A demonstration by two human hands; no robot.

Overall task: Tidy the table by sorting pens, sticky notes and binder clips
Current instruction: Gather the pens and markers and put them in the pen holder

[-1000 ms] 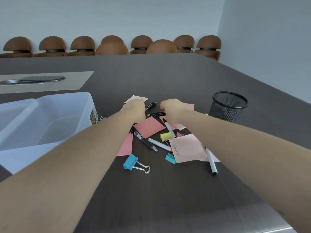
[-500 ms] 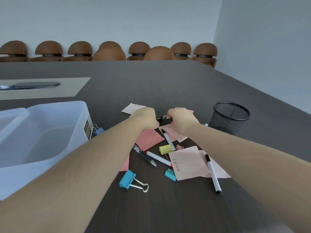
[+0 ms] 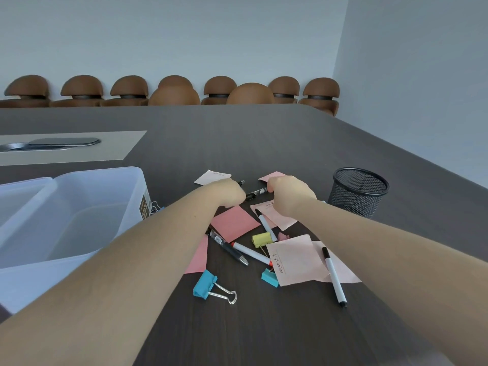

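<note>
My left hand [image 3: 228, 192] and my right hand [image 3: 289, 195] are curled at the far side of the pile, backs toward me. A black pen [image 3: 256, 193] spans the gap, with each end meeting a hand; the fingers are hidden. A second black pen's tip [image 3: 240, 182] pokes out behind my left hand. Closer to me lie pink sticky notes [image 3: 233, 223], a written note [image 3: 293, 260], a black pen [image 3: 227, 247], a red-tipped white pen [image 3: 252, 253] and two markers [image 3: 334, 277]. Among them sit a blue binder clip [image 3: 204, 283], a teal clip [image 3: 270, 277] and a yellow clip [image 3: 261, 239].
A black mesh pen cup [image 3: 359, 191] stands to the right of my right hand. A clear plastic divided box [image 3: 79, 207] sits at the left, with a small clip [image 3: 158, 207] beside it. Brown chairs [image 3: 171, 93] line the far table edge.
Both hands have closed in on the black pen between them. The view has tilted, so the pile sits lower in frame.
</note>
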